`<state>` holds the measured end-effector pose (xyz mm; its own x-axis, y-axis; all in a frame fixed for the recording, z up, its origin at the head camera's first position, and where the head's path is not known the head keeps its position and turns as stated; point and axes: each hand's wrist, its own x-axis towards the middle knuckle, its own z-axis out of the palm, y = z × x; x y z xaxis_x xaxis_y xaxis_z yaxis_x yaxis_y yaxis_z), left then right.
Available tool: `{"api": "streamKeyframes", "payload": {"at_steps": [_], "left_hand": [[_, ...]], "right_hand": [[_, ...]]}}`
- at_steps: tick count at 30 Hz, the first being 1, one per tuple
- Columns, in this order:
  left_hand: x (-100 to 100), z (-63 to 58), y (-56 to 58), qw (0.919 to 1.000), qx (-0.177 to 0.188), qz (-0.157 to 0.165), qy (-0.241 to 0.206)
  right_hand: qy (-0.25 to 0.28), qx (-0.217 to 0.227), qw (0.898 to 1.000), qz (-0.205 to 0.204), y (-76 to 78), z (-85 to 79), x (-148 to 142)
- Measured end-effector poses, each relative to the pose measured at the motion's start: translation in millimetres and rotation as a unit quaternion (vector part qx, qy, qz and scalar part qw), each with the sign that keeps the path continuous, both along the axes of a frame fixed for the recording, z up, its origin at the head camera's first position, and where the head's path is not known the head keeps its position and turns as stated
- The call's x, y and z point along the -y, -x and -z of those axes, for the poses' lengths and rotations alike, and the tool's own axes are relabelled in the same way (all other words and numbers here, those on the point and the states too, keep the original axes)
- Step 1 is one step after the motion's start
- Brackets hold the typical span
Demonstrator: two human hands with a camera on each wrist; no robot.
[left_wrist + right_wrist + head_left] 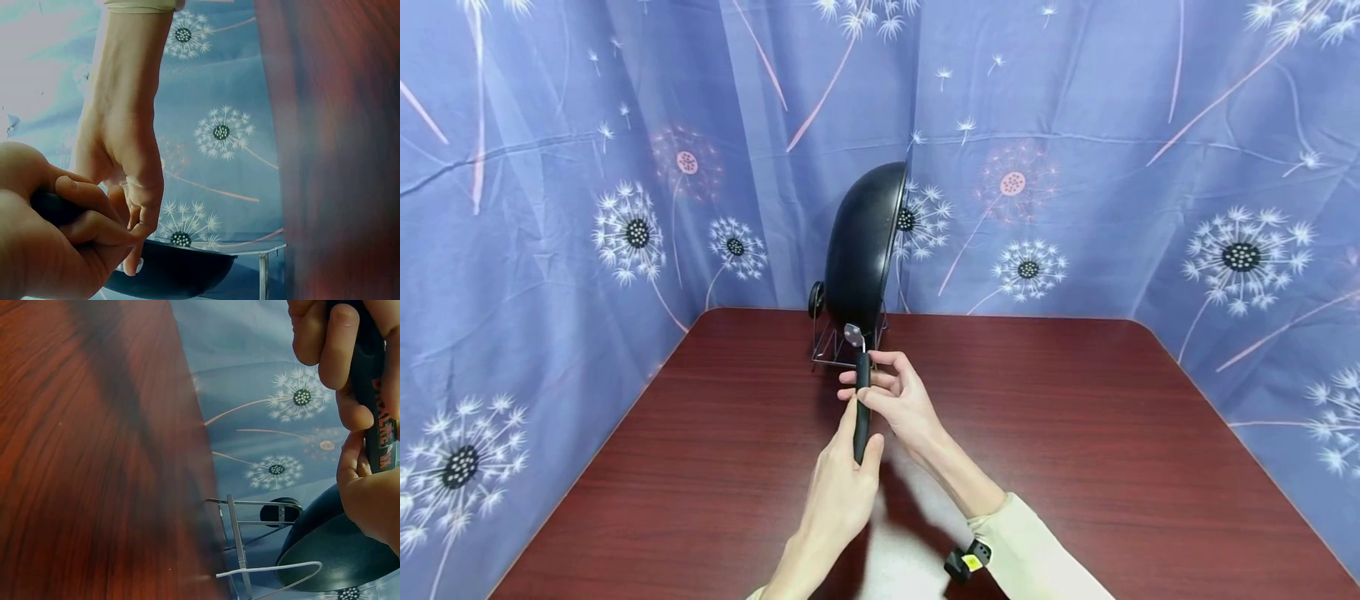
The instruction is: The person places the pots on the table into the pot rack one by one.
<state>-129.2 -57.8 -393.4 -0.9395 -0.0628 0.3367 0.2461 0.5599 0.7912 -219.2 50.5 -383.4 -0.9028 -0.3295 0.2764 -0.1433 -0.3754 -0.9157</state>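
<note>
A black wok [861, 242] stands on its side, its rim upright and facing right, in a wire rack [833, 360] near the back of the table. Its black handle [862, 375] points toward me. My left hand [841, 496] grips the handle's near end; in the left wrist view that hand [56, 244] shows its fingers curled round it. Farther up, closer to the wok, my right hand [908, 410] pinches the handle between thumb and fingers. Orange-red lettering runs along the handle [378, 425] in the right wrist view.
A small round black piece [816, 298] sits at the left of the wok by the rack. The dark red wooden table [1060, 433] is enclosed by blue curtains [1075, 167] with dandelion prints. A black device with a yellow patch [972, 562] is by the right sleeve.
</note>
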Motion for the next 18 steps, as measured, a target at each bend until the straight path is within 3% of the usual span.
{"api": "streamKeyframes", "payload": {"at_steps": [6, 13, 18], "left_hand": [[0.8, -0.1, -0.3, 0.9986, 0.023, 0.021, -0.043], [3.0, -1.5, -0.6, 0.9922, 0.084, 0.039, -0.084], [1.6, 3.3, 0.8, 0.993, 0.079, 0.037, -0.08]], "right_hand": [[-0.004, -0.002, 1.0, 0.001, -0.3, 1.2, -1.5], [0.003, 0.014, 1.0, 0.005, -2.8, 2.2, -2.1], [-0.01, 0.029, 0.999, 0.007, -1.8, 6.5, -4.3]]}}
